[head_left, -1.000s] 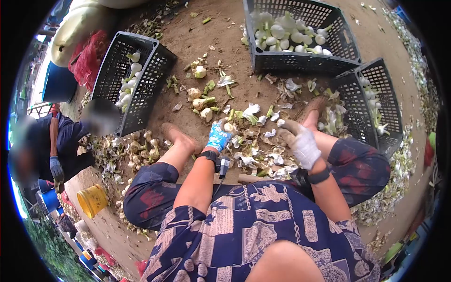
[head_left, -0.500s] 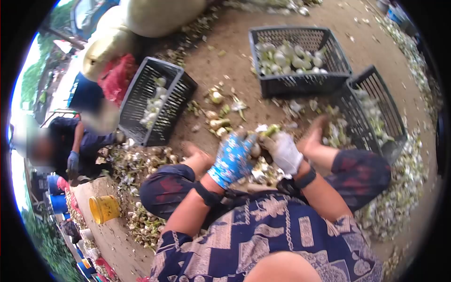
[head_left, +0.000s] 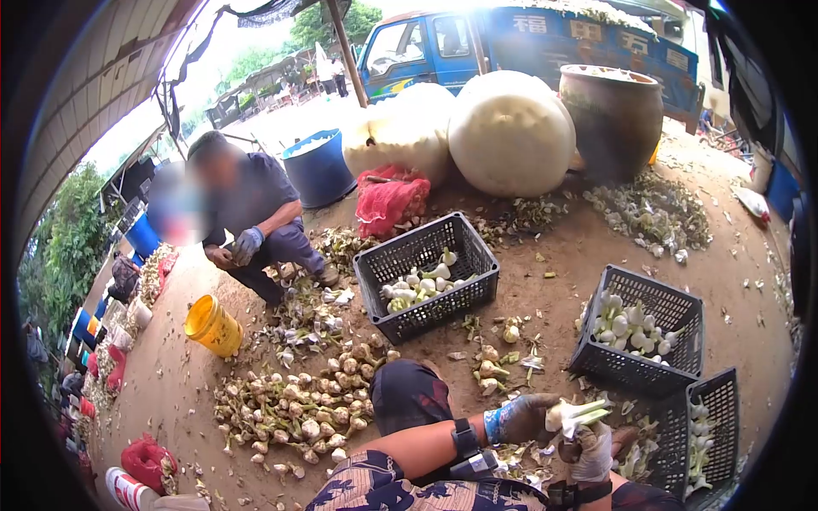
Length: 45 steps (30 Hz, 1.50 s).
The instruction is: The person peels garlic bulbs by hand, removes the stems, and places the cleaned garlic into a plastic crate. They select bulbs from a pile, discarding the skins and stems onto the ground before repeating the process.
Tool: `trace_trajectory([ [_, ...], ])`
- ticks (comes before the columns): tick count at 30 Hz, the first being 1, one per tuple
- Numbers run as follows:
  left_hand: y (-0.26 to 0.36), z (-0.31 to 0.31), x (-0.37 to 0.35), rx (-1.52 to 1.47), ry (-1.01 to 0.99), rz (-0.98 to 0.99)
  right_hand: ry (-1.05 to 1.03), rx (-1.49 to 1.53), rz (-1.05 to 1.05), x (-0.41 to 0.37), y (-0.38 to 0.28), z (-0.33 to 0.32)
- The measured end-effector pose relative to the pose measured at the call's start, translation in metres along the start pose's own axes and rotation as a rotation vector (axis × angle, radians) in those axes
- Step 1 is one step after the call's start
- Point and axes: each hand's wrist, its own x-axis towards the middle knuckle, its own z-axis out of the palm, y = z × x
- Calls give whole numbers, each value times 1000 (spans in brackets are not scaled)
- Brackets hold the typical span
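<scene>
In front of my lap, a garlic bulb point(head_left: 558, 417) with pale green stalks lies between my hands. My left hand point(head_left: 524, 418), in a blue patterned glove with a dirt-darkened palm side, is closed around the bulb end. Just below the stalks, my right hand point(head_left: 593, 457) in a soiled white glove is closed on the same garlic; part of its fingers is hidden. A few untrimmed garlic bulbs point(head_left: 489, 370) lie on the ground ahead of my hands. Near my right knee stands a black crate point(head_left: 714, 426) with peeled garlic and stalks.
Two more black crates, one ahead point(head_left: 426, 319) and one to the right point(head_left: 643, 370), contain white garlic. A heap of garlic point(head_left: 298, 409) spreads to my left, near a yellow bucket point(head_left: 213, 326). A co-worker point(head_left: 256, 213) crouches beyond it. Large jars point(head_left: 511, 132) stand at the back.
The view has swung up and toward the left, bringing the truck, jars and garlic heap into sight. My hands now show a pale garlic bulb with its stalks raised between them.
</scene>
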Motion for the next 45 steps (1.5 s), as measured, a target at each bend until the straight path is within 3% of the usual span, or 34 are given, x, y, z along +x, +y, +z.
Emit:
trace_trajectory([
  [2,-3,2,6,-61,-130,-13,-50,365,222,-1,-7,2],
  [4,-7,-17,22,402,342,222,21,195,152,4,-9,11],
  [5,-9,-28,27,743,410,510,95,33,83,7,-8,14],
  [6,-11,-21,20,736,411,512,96,-58,84,5,2,13],
  [8,-12,0,-2,626,231,324,42,28,131,2,10,9],
  [9,-29,-26,8,257,79,341,40,21,143,-3,18,0],
  [11,-27,-19,3,265,92,349,-204,752,286,1,32,-12],
  [12,-24,-13,-1,281,103,355,-143,736,323,4,25,-8],
  [14,-24,-12,-3,349,204,418,-17,195,216,9,5,12],
  [15,-28,-31,4,541,282,427,-10,-119,200,7,7,17],
  [16,-28,-31,3,732,361,432,-123,-484,-78,12,29,16],
  [18,-38,-45,12,411,413,293,-276,-1180,-455,13,43,23],
  [20,-17,-66,16,39,358,255,-379,-829,-261,24,28,38],
  [22,-6,-41,0,-79,151,299,-246,-11,240,13,11,36],
  [23,-8,-44,1,-27,24,394,-180,266,279,7,9,23],
  [24,-2,-11,-16,-27,-23,382,-170,537,240,2,7,7],
  [25,-5,-2,-20,-17,44,452,-183,805,176,-3,2,-9],
  [26,-1,-11,-21,-11,-29,416,-203,971,93,-10,-3,-23],
  [27,3,-10,-25,-7,41,433,-212,974,40,-14,-10,-37],
  [28,6,-8,-29,5,114,454,-199,793,46,-15,-18,-51],
  [29,9,-8,-31,93,152,472,-186,303,154,-11,-27,-65],
  [30,6,-11,-30,186,190,494,-218,-467,295,-3,-27,-72],
  [32,0,-21,-21,375,256,606,-196,-1925,117,7,14,-53],
  [34,-3,-24,-20,480,399,565,-179,-1215,-253,11,24,-39],
  [36,-7,-33,-19,560,451,546,-155,-654,47,9,13,-1],
  [37,-8,-41,-16,912,516,630,-106,-732,-40,12,19,13],
  [38,-6,-40,-16,973,524,573,-26,-816,-488,17,25,23],
  [40,-6,-30,-13,822,523,536,5,-862,-529,23,41,24],
  [41,-4,-30,-13,820,528,534,29,-775,-458,25,43,22],
  [42,-1,-31,-13,631,356,560,55,-688,-385,27,43,21],
  [43,0,-31,-13,439,186,579,89,-348,-39,28,50,12],
  [44,0,-29,-15,440,188,576,104,-213,80,32,47,1],
  [45,3,-21,-17,232,175,584,115,35,185,27,46,-10],
])
